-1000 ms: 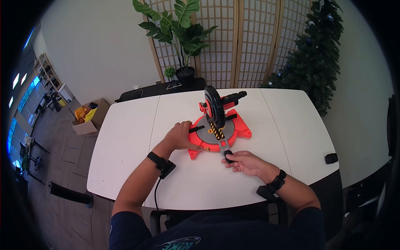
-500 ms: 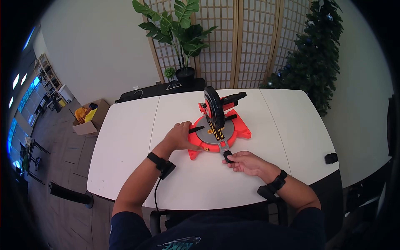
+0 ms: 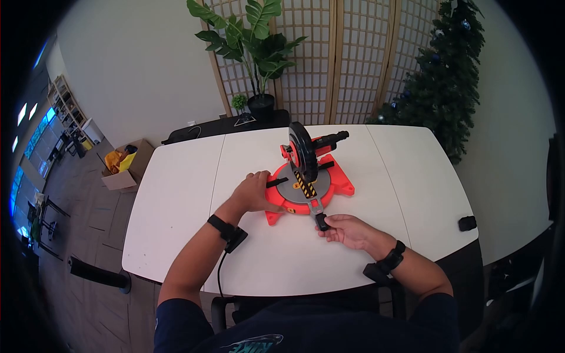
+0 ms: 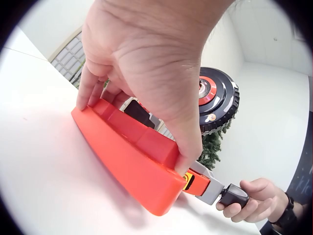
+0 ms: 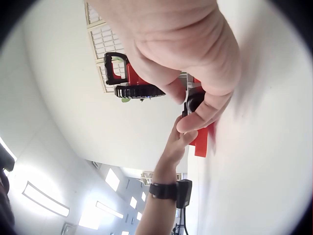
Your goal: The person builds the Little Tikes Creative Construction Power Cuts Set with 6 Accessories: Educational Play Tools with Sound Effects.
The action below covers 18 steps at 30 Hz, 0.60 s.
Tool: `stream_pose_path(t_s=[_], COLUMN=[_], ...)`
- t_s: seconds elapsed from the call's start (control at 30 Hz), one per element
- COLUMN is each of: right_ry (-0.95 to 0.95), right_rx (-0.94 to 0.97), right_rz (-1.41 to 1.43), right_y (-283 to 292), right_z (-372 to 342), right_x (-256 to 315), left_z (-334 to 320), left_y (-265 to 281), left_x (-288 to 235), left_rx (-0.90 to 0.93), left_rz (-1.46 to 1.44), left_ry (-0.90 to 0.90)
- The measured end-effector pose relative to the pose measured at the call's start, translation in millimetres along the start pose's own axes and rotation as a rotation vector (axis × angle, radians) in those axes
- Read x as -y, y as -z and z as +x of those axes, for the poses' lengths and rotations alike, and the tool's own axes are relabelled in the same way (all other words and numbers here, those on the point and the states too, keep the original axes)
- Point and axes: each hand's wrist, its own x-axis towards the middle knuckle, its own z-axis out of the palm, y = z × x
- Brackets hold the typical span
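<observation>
A toy miter saw with a red base (image 3: pixel 343 181), a grey round turntable (image 3: pixel 287 189) and a black toothed wheel-like blade (image 3: pixel 302 152) stands on the white table. My left hand (image 3: pixel 252 193) grips the left side of the base; in the left wrist view its thumb presses near the front while the fingers reach over the far end of the red base (image 4: pixel 132 161). With thumb and fingers my right hand (image 3: pixel 350 231) pinches the black knob (image 4: pixel 234 196) at the end of the turntable's front arm. In the right wrist view, the fingers partly cover the knob (image 5: pixel 195 101).
A small black object (image 3: pixel 468 223) lies at the table's right edge. Behind the table are a potted plant (image 3: pixel 261 105), a folding screen (image 3: pixel 306 53) and a decorated tree (image 3: pixel 435 88). An open cardboard box (image 3: pixel 138 167) stands on the floor at left.
The front arm with its black knob has swung slightly to the left, and the right hand's fingers have shifted a little on it. The left hand keeps its place on the base.
</observation>
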Motion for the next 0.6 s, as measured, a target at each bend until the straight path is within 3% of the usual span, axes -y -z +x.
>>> stream_pose_path(t_s=[0.27, 0.6], right_ry=[0.014, 0.039], right_rx=[0.051, -0.005], right_rz=[0.068, -0.100], right_y=[0.5, -3.4], right_z=[-0.6, -2.5], right_x=[0.5, 2.9], left_z=[-1.4, -0.1], left_y=[0.0, -1.9], left_x=[-0.4, 2.8], left_rx=[-0.010, -0.023], left_rz=[0.005, -0.026], left_ry=[-0.009, -0.013])
